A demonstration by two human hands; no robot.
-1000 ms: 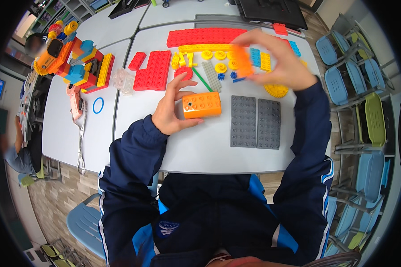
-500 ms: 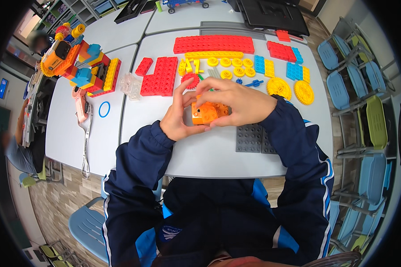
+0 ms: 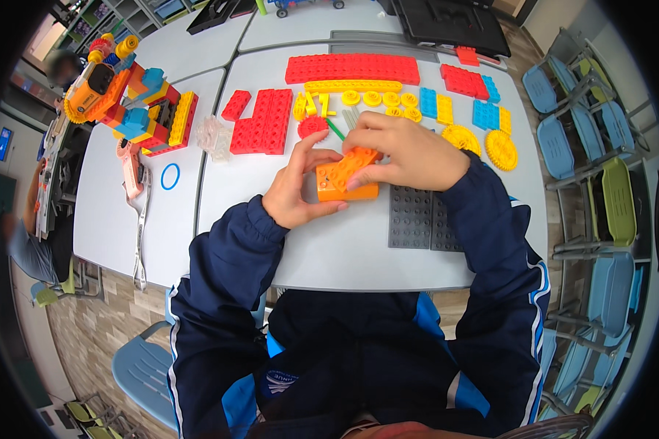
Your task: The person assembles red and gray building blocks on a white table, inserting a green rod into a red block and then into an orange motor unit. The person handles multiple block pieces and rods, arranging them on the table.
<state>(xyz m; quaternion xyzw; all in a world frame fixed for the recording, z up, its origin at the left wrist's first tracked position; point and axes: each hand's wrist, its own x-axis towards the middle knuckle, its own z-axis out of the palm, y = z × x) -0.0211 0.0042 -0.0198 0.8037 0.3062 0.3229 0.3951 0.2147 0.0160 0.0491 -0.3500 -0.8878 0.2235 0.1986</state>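
Note:
Over the table's front part, my left hand (image 3: 289, 194) curves around the left end of a larger orange building block (image 3: 355, 192), thumb along its near side. My right hand (image 3: 417, 155) pinches an orange studded brick (image 3: 343, 173) between thumb and fingers. That brick sits slanted on top of the block; whether the two are pressed together I cannot tell. Just beyond my fingers lie a red gear (image 3: 313, 127) and a green stick (image 3: 336, 130). Dark grey studded plates (image 3: 410, 218) lie beside my right wrist, partly under the sleeve.
Red bricks (image 3: 262, 132), a long red stack (image 3: 351, 69), yellow wheels (image 3: 372, 99), yellow gears (image 3: 500, 151) and blue bricks (image 3: 485, 115) spread across the far side. A built brick model (image 3: 135, 110), a lanyard (image 3: 143, 227) and a blue ring (image 3: 170, 176) occupy the left.
My right hand has risen slightly and shifted right. The small orange brick now slants across the top of the larger block, more exposed. My left hand stays nearly in place.

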